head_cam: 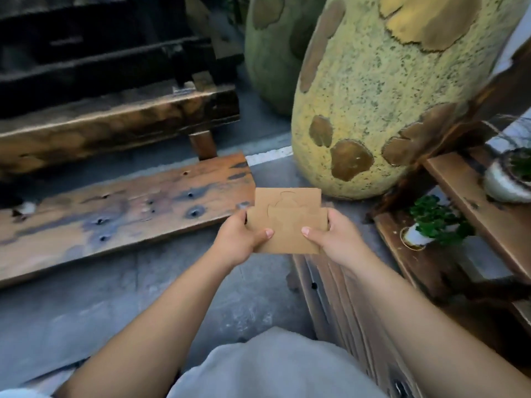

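Gripping one cardboard piece [287, 225] — two hands [236, 239] [339, 239]

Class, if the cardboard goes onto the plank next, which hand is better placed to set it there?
Probably the left hand: it grips the cardboard edge beside the plank; the right hand holds the far edge.

Your left hand [238, 239] and right hand [336, 239] hold the cardboard sheet [287, 225] between them, one at each side edge, above the floor [86, 326]. To its left a plank [120, 214] lies on the floor, with a bench [115, 124] behind it. Behind the sheet stands an egg-shaped figure [388, 96], with a second figure [267, 53] behind and to its left. On your right, a stepped shelf [465, 182] carries one potted plant [431, 225] on the lower step and another pot [508, 179] on the step above.
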A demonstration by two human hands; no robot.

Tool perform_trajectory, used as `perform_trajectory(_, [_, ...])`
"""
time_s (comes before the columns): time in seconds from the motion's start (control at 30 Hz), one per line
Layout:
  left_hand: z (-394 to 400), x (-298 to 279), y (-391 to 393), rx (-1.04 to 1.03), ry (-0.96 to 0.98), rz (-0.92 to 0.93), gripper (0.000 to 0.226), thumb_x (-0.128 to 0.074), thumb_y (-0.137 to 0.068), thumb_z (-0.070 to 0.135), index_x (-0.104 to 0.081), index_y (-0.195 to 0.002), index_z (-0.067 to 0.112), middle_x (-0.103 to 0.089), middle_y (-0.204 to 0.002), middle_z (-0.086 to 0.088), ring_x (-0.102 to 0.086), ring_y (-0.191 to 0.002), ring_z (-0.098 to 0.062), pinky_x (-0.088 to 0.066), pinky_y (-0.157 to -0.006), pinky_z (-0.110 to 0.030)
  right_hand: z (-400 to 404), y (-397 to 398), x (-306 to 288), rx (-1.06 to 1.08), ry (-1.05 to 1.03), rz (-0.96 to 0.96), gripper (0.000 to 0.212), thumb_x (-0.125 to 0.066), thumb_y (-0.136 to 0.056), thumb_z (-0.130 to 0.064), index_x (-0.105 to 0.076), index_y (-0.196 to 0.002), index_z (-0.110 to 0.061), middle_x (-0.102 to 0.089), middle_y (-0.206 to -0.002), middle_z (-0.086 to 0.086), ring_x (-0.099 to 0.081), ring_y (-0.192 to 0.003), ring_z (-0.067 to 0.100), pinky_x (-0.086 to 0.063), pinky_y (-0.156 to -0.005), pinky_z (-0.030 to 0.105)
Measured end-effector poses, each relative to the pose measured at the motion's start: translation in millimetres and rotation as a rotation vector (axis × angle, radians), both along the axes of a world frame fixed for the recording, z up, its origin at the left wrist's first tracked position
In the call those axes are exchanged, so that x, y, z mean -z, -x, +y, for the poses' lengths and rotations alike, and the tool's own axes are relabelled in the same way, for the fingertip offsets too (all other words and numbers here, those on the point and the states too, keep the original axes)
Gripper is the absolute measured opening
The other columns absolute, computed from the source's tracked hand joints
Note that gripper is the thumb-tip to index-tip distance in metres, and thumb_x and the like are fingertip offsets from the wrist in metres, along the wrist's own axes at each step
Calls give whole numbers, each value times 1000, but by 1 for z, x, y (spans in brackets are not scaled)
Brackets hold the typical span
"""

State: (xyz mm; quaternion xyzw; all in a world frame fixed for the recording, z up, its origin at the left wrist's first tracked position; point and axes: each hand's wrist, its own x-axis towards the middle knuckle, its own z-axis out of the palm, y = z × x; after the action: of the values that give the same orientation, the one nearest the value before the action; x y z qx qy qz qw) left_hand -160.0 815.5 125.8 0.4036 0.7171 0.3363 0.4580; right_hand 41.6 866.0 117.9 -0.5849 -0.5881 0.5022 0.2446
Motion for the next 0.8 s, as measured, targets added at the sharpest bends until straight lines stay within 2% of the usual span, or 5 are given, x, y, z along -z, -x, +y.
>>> perform_trajectory(0.23, [-34, 13, 55, -329, 43, -18, 38, -78, -77, 20, -58, -108, 16, -68, -108, -3, -65, -97, -21, -54, -89, -44, 25, 79, 14, -311, 80, 56, 30, -75, -79, -18, -59, -103, -26, -68, -98, -11, -65, -88, 3, -52, -73, 24])
perform_trajectory(0.43, [-76, 20, 73, -624, 67, 7, 47, -77, -77, 20, -55, -118, 17, -66, -108, -1, -64, -96, -17, -54, -84, -33, 32, 140, 20, -638, 69, -15, 30, -75, -77, -19, -58, -100, -28, -69, -105, -4, -65, -93, 13, -52, -84, 36])
perform_trajectory(0.57, [-125, 21, 81, -837, 71, 36, 39, -78, -76, 21, -54, -107, 24, -65, -95, 8, -61, -81, -4, -46, -63, -9, 12, 188, 23, -878, 87, -50, 31, -76, -76, -24, -59, -103, -27, -68, -105, -4, -64, -95, 15, -53, -86, 39])
perform_trajectory(0.7, [-181, 24, 79, -1061, 91, 43, 39, -78, -76, 24, -57, -108, 22, -68, -105, 0, -64, -91, -14, -52, -80, -29, -28, 230, 25, -1087, 37, -74, 28, -76, -76, -28, -56, -97, -31, -66, -100, -9, -61, -90, 8, -50, -75, 29])
perform_trajectory(0.8, [-220, 25, 75, -1191, 109, 28, 45, -77, -77, 26, -56, -116, 18, -67, -108, 0, -64, -95, -15, -51, -85, -32, -67, 252, 25, -1219, 15, -89, 32, -74, -78, -30, -54, -102, -29, -62, -98, -11, -59, -91, 10, -48, -74, 28])
